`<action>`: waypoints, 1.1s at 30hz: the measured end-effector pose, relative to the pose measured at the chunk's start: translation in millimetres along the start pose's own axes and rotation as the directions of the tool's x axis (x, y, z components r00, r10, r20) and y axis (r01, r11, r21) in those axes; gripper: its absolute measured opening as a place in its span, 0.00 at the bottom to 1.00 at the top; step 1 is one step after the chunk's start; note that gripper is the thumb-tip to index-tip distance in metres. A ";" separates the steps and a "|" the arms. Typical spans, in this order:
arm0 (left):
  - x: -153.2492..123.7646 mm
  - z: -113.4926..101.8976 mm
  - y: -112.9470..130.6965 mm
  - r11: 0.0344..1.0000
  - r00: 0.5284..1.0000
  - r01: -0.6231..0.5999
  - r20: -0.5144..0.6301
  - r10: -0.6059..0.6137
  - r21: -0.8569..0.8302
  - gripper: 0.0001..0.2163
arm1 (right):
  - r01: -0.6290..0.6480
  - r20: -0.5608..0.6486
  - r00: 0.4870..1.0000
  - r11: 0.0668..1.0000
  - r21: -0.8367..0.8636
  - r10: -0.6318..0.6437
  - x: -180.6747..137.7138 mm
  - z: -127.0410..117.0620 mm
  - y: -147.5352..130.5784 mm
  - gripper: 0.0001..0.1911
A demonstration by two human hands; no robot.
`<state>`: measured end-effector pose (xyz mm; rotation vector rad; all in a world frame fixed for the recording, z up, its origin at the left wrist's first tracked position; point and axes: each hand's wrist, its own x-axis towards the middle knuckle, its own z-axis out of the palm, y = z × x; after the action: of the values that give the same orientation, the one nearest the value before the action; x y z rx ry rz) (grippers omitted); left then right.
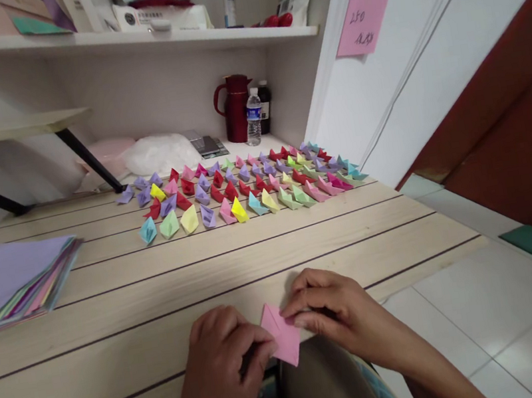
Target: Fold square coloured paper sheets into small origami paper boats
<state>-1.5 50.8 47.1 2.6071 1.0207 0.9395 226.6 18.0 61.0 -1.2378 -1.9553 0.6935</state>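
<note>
A small folded pink paper [282, 334] is pinched between both my hands at the near edge of the wooden table [208, 282]. My left hand [225, 360] grips its left side with fingers closed. My right hand [334, 309] holds its top right corner, fingers pressed together. Farther back on the table stand several rows of small folded paper boats [244, 185] in red, purple, pink, yellow, green and blue.
A stack of coloured paper sheets [11, 283] lies at the table's left. A red jug [235, 106] and a water bottle [254, 117] stand at the back by the wall. A pink note [363, 19] sticks to the white door at right.
</note>
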 end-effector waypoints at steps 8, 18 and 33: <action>-5.9 0.8 -2.9 0.998 0.998 -0.059 -0.010 0.059 0.023 0.15 | 0.025 0.059 0.998 1.000 -0.007 -0.024 -0.6 -6.0 -1.1 0.11; -8.5 5.4 -3.0 1.000 1.000 -0.011 0.000 0.011 0.027 0.05 | 0.036 0.066 0.997 0.998 -0.043 -0.033 -0.4 -6.8 -1.9 0.13; -5.3 4.6 -2.3 0.997 0.997 0.077 0.016 -0.077 0.003 0.07 | 0.014 0.016 1.000 1.000 0.001 -0.014 0.3 -2.6 -1.8 0.10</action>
<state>-2.9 49.3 40.0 2.5529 1.1106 0.8979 227.7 17.7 64.0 -1.2207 -1.9746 0.6984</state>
